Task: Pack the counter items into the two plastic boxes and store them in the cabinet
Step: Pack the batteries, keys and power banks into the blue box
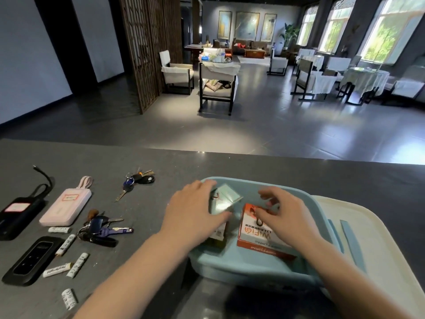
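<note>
I am packing: my left hand (pixel 195 210) grips the green box (pixel 224 200) inside the blue bin (pixel 253 263), my right hand (pixel 282 212) pinches the orange box (pixel 259 233); next, batteries (pixel 77 264) left of it

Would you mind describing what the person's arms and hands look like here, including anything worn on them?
Both forearms are bare as far as the frame shows them: no sleeve reaches into view. The left hand and the right hand wear no gloves, and no watch, bracelet or ring is visible on either. The fingernails look short and unpainted, though the picture is too soft to be sure.
</note>
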A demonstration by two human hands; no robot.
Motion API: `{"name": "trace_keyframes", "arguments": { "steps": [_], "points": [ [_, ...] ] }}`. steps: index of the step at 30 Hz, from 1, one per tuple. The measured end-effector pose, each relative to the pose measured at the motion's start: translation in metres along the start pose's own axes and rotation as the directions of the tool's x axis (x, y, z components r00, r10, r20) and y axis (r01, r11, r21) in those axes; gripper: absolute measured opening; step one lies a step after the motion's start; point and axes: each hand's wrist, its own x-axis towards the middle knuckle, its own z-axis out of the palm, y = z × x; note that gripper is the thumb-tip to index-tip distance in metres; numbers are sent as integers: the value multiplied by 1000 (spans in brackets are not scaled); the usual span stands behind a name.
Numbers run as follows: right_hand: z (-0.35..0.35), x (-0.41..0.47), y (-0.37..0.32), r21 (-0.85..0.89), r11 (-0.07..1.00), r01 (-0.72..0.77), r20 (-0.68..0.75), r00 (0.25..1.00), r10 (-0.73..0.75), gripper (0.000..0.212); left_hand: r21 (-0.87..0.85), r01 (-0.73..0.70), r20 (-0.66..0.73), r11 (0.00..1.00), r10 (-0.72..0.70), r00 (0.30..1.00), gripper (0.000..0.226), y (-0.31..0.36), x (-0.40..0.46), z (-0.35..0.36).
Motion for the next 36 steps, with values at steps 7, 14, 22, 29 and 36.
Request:
{"name": "trace_keyframes", "arguments": {
  "steps": [7,14,22,29,36],
  "points": [
    [13,-17,9,79,997,-13,-94,995,20,46,392,21,220,920,-116,969,53,12,44,56],
    [18,-17,13,57,998,31,-78,997,-27,45,496,-33,285,867,-127,950,38,8,55,78],
    [25,-9,12,-49,996,79,43,996,-77,45,476,1,359,879,-196,913,23,6,50,74],
    [35,-13,19,-331,914,234,515,857,-32,71,531,19,332,847,-228,915,19,13,47,77],
    [35,-12,27,-269,937,224,473,878,-74,59,584,-61,360,810,-191,913,23,17,46,86]
  ]
}}
